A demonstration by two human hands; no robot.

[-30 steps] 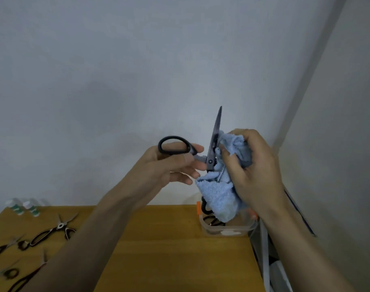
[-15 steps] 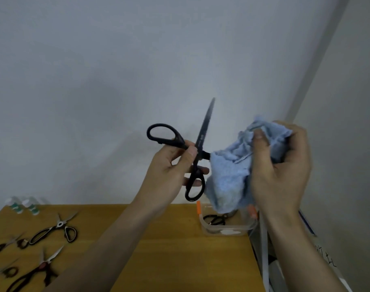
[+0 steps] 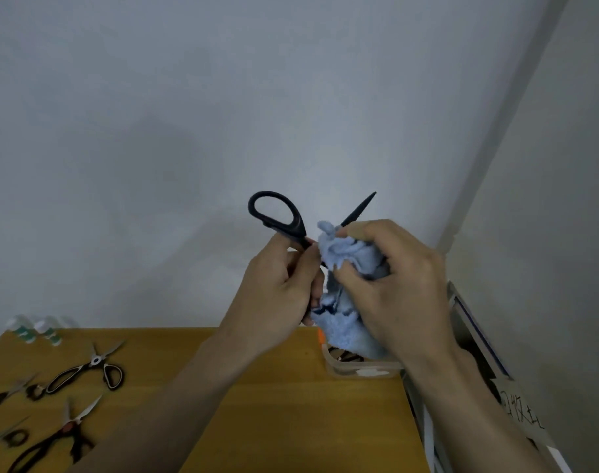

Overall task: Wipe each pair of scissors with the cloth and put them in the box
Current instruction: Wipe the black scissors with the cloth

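Note:
I hold black scissors (image 3: 280,216) up in front of the wall, my left hand (image 3: 277,288) gripping them just below the upper handle loop. One dark blade tip sticks out up and to the right above the light blue cloth (image 3: 345,254). My right hand (image 3: 390,285) is closed on the cloth, which is wrapped around the blade and hides the rest of the scissors. Below my hands a clear plastic box (image 3: 359,370) sits at the table's right edge, with black scissors partly visible inside.
Several more scissors lie on the wooden table (image 3: 274,404) at the left, among them a black-handled pair (image 3: 86,370) and a red-pivot pair (image 3: 52,438). Two small white bottles (image 3: 35,331) stand at the back left. A wall corner and papers are on the right.
My right hand moved left and closed the cloth around the blade. The scissors tilted, the blade tip now pointing up-right, and the handle loop rose. The view dropped slightly.

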